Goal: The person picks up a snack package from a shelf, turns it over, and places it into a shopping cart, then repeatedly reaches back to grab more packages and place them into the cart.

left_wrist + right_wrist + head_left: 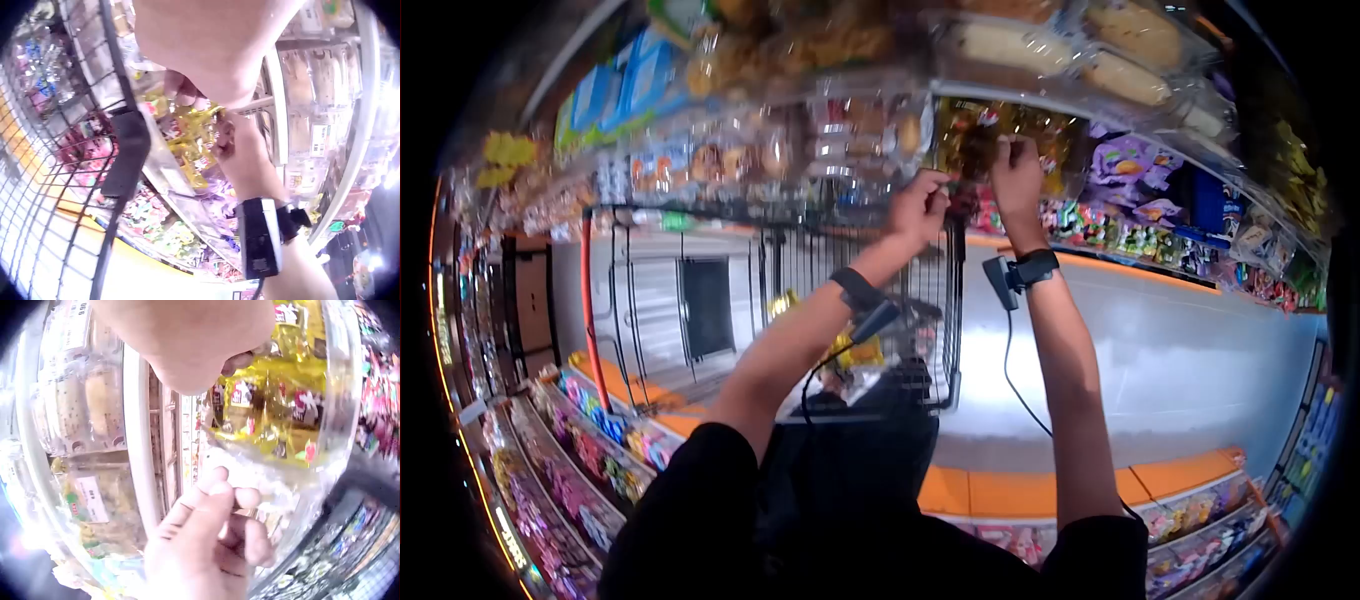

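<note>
Small yellow snack packets point(269, 406) with red and white print fill a clear-walled shelf bin. My right hand point(1017, 175) reaches in over them, its bent fingers right at the yellow wrappers; I cannot tell whether they grip one. In the left wrist view the right hand point(240, 150) meets the yellow packets from the right. Just left of it, my left hand point(920, 208) hovers near the bin's front with fingers loosely curled. Nothing shows between the left hand's point(206, 537) fingers in the right wrist view.
A black wire shopping cart point(955, 330) stands below my hands, with a yellow item point(855, 350) inside. Purple packets point(1135, 170) lie right of the bin. Bagged breads point(1010, 50) line the upper shelf, whose pale edge point(134, 425) runs close by the right hand.
</note>
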A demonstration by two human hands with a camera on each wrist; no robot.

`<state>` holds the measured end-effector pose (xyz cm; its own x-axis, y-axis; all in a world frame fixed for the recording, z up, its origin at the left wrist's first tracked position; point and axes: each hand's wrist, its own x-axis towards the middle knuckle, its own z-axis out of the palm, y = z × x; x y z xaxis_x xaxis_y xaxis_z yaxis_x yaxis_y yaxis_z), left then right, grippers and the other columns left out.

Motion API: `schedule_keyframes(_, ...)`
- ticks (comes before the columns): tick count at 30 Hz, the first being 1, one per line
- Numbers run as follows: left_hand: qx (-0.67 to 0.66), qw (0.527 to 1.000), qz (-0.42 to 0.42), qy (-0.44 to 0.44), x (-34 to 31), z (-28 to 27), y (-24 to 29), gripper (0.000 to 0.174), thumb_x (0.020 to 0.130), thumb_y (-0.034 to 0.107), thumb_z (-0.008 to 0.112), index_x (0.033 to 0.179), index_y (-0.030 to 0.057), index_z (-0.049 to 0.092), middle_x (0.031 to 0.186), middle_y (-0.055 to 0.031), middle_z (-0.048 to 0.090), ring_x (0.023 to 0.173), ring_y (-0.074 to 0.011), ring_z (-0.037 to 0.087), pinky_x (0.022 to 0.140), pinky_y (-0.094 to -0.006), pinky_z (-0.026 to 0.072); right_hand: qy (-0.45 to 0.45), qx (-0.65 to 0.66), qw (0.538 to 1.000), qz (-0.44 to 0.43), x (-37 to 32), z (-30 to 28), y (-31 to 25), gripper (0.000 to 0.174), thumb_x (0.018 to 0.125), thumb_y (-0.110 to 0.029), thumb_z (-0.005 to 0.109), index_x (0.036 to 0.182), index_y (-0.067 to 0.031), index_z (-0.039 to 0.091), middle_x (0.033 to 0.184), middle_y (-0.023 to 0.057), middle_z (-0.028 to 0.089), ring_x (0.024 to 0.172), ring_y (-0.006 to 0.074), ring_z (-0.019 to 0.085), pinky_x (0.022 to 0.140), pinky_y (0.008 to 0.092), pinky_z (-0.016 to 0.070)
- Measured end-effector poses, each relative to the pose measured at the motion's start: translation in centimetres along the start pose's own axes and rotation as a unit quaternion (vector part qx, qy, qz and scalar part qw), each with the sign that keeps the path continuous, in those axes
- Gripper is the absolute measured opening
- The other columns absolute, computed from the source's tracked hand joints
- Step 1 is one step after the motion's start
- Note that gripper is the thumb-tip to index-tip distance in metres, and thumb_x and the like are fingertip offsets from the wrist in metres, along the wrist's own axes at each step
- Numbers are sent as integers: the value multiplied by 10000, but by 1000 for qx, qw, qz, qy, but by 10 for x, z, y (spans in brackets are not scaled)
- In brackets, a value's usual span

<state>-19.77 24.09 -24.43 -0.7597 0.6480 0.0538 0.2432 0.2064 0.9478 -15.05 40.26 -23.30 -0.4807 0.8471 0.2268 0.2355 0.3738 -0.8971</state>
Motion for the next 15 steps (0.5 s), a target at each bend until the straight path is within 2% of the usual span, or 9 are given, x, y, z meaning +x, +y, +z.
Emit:
schedule_keyframes(1,-17,998,-56,-1,-20,-10,-2,170,899,64,531,1061,13,550,840,-73,616,728,-123,628,666,-234,505,-7,26,999,18,-19,3,-8,284,889,-259,554,947,19,565,835,212,635,776,375,621,700,413,479)
schedule_keyframes(2,3,998,-59,16,-41,-20,-4,175,896,73,535,1062,22,554,799,-71,616,703,-120,616,650,-245,502,-28,44,998,30,-37,9,-17,268,895,-251,556,948,11,566,825,185,646,732,323,630,670,381,480)
schedule_keyframes(5,107,993,6,46,-92,-47,-25,186,871,111,572,1036,27,562,746,-99,640,681,-167,625,625,-289,495,-50,68,996,28,-86,30,-28,229,902,-228,555,920,0,573,754,128,636,644,201,602,612,326,466)
schedule_keyframes(7,122,988,-81,41,-129,-69,-77,202,859,106,574,1040,18,557,767,-112,649,693,-184,636,639,-290,492,-111,99,986,70,-129,42,-57,181,897,-198,546,895,-23,590,737,111,630,636,190,592,620,317,469)
schedule_keyframes(9,124,981,-144,43,-166,-94,-126,228,837,113,586,1041,17,552,806,-135,649,728,-233,642,659,-330,494,-148,102,982,52,-167,60,-63,173,873,-186,559,891,-18,594,729,132,638,646,241,619,638,333,480)
schedule_keyframes(11,120,974,-185,56,-192,-127,-167,266,804,130,609,1039,23,546,865,-166,642,786,-314,643,687,-410,500,-227,20,971,79,-203,82,-50,197,844,-194,579,894,-4,595,719,154,640,679,298,638,664,358,490)
schedule_keyframes(12,158,961,-219,53,-202,-143,-184,285,798,133,613,1050,19,543,899,-168,643,814,-316,641,712,-414,499,-266,10,956,127,-220,96,-40,229,815,-218,600,887,-1,598,726,174,643,725,335,642,688,386,494)
schedule_keyframes(14,229,928,-289,45,-219,-175,-221,323,787,139,621,1072,12,537,966,-173,646,872,-321,637,763,-423,496,-317,-33,939,132,-254,123,-18,236,828,-226,603,918,-8,615,751,139,645,704,250,633,662,341,486)
schedule_keyframes(15,249,914,-319,24,-225,-192,-244,397,776,134,629,1137,13,515,1068,-181,628,954,-307,623,842,-409,481,-343,-54,928,134,-270,138,-5,241,834,-229,604,934,-11,623,764,122,647,693,207,628,649,318,481)
